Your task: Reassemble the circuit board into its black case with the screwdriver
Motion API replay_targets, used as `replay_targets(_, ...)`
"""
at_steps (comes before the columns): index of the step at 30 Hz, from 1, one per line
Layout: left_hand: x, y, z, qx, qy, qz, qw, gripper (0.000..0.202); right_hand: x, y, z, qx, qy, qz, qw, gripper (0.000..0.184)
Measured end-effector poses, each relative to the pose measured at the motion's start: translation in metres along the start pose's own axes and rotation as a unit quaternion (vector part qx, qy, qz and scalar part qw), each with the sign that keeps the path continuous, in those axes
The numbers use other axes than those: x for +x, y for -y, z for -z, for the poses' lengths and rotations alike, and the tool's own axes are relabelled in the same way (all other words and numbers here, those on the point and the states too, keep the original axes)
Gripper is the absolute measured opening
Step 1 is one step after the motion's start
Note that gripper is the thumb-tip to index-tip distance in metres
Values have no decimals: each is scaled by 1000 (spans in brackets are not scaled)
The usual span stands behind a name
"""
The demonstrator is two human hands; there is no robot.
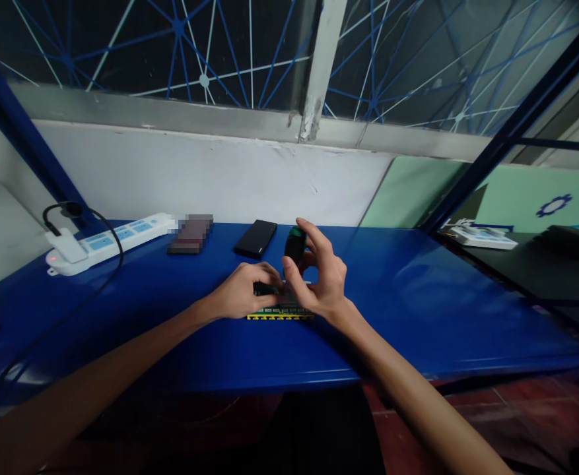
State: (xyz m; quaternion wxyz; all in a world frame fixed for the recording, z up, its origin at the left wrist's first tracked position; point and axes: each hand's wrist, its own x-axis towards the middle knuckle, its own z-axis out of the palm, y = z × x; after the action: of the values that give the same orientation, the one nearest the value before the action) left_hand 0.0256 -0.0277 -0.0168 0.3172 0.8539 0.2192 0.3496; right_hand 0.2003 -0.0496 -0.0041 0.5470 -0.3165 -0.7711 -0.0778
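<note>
Beneath a window [121, 56] crossed by blue and white lines, a blue desk [393, 297] stands against a pale wall [220, 171], carrying a white power strip [121, 239] at left and a flat black case [256, 239] near its back edge. Around a yellow-edged green board [280, 316] at the desk's middle, the left hand [242, 290] is partly curled, its grip impossible to tell; above the board, the right hand [321, 274] pinches an upright dark tool [295, 249] with a green top, index fingertip at its upper end.
</note>
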Motion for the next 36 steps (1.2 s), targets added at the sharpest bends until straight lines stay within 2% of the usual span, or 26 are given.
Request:
replay_targets(4,0,2,-1,-1,-18,4,1000,16,0,1,0,-18,-7,-3,1000,66)
replay_targets(12,-2,4,-1,4,11,-7,1000,16,-2,-1,1,-12,7,-4,1000,63)
replay_targets(19,-1,5,-1,-3,-16,-8,1000,14,0,1,0,-23,-22,4,999,65)
replay_targets(27,-1,0,1,5,16,-16,1000,16,-1,-1,1,-19,-19,10,1000,62)
replay_targets(32,-1,4,0,9,-10,-18,1000,16,-1,1,0,-45,-19,0,999,65)
replay_targets(36,-1,5,-1,-5,-6,-12,1000,16,-1,1,0,-20,-11,3,1000,66)
